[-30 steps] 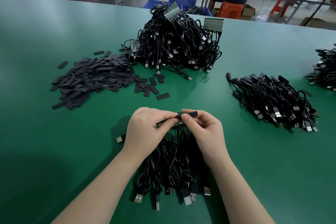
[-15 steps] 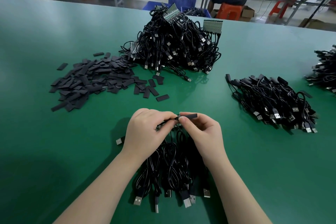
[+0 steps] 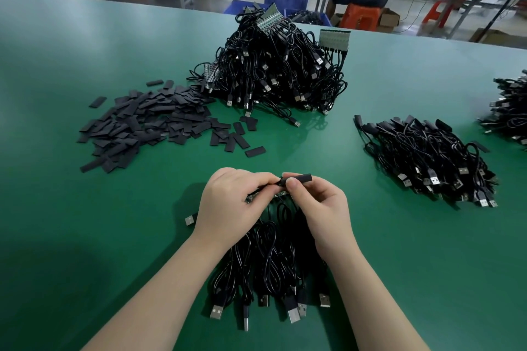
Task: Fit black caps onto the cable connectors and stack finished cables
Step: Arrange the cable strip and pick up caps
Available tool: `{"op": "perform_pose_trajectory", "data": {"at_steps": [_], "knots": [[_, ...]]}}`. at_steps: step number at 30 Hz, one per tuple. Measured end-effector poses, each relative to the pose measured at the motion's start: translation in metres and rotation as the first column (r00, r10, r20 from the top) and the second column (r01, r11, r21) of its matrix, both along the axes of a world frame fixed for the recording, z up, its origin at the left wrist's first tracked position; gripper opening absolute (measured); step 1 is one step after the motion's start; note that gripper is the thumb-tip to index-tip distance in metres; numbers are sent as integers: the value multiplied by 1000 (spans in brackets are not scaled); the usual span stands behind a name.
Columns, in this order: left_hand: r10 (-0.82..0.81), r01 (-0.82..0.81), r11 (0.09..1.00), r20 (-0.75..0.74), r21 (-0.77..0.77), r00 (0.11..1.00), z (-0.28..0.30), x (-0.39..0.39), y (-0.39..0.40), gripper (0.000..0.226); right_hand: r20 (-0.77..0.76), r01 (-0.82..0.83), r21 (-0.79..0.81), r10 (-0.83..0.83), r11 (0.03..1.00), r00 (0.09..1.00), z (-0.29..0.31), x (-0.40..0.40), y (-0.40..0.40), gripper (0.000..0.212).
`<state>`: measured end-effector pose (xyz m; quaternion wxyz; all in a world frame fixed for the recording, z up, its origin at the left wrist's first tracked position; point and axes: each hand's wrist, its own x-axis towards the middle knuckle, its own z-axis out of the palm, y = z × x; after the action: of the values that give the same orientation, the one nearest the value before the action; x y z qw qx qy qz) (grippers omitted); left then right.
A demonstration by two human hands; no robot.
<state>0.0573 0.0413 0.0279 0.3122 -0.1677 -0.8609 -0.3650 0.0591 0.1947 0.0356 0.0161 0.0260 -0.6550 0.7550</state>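
On the green table (image 3: 85,236), the big tangled heap of uncapped cables (image 3: 273,71) sits at the far centre, the loose spread of black caps (image 3: 148,125) to its left, and the finished stack (image 3: 427,159) lies well apart on your right; a bundle of cables (image 3: 271,259) lies under your wrists with its USB plugs toward you. Your left hand (image 3: 228,208) grips the connector end of that bundle, fingers curled round it, and your right hand (image 3: 319,208) pinches one black cap (image 3: 298,179) between thumb and forefinger, its mouth meeting the connector just at your left fingertips. Keep the cap in line with the connector, brace it with the left hand, and push straight, not at a tilt. How far it is seated is hidden by your fingers, so feel for the stop before you let go.
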Motion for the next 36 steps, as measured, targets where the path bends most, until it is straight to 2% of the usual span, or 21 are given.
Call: {"op": "perform_pose_trajectory", "data": {"at_steps": [15, 19, 24, 27, 31, 36], "knots": [[6, -6, 1000, -22, 12, 1000, -2, 0, -3, 20, -31, -16, 112, 20, 994, 999, -2, 1, 0, 22], [10, -9, 1000, -32, 28, 999, -1, 1, -3, 20, -25, -15, 99, 18, 995, 1000, -1, 2, 0, 16], [29, -28, 1000, 13, -2, 1000, 0, 0, -4, 20, 7, 29, -14, -29, 999, 1000, -1, 1, -1, 18], [30, -30, 999, -5, 11, 1000, -1, 0, -4, 22, 11, 31, -2, -31, 1000, 999, -1, 2, -1, 13], [23, -22, 999, -32, 44, 999, -3, 0, -3, 21, 14, 32, -15, -32, 999, 999, 0, 2, -2, 18], [31, -30, 999, -40, 15, 999, -3, 0, -3, 22, 17, 43, -7, -43, 999, 999, -2, 1, -1, 18]]}}
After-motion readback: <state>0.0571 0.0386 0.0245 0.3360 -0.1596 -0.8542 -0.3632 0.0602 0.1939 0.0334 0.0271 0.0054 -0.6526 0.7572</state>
